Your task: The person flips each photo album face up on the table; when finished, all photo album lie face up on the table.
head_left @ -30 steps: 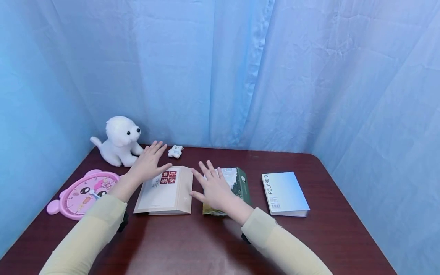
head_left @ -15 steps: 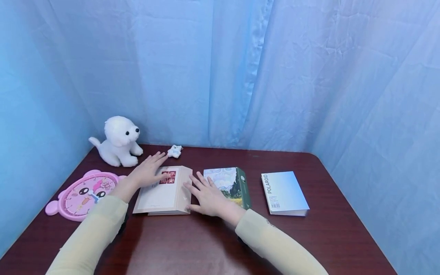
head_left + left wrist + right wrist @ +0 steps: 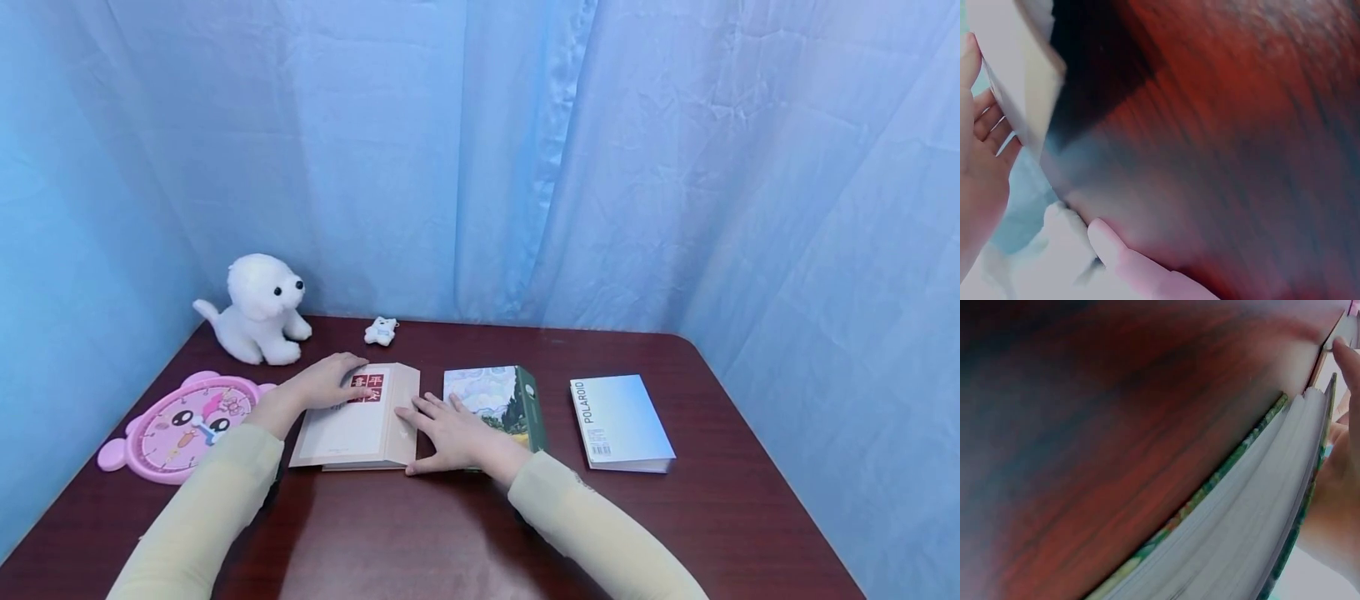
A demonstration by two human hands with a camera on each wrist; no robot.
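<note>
Book (image 3: 348,437), rectangular, cream paper, red squares, lay on dark-red wooden bench (image 3: 405,550); your left hand (image 3: 322,382) over far edge, right hand (image 3: 453,439) at right side, fingers apart.

White plush dog (image 3: 262,312) behind pink clock (image 3: 168,442); POLAROID album (image 3: 630,417) well apart.

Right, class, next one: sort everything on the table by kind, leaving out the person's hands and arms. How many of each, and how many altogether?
Books: 3 (beige book, green-spined book, blue-and-white book)
Clocks: 1 (pink clock)
Toy dogs: 1 (white toy dog)
Star-shaped charms: 1 (small white star)
Total: 6
</note>
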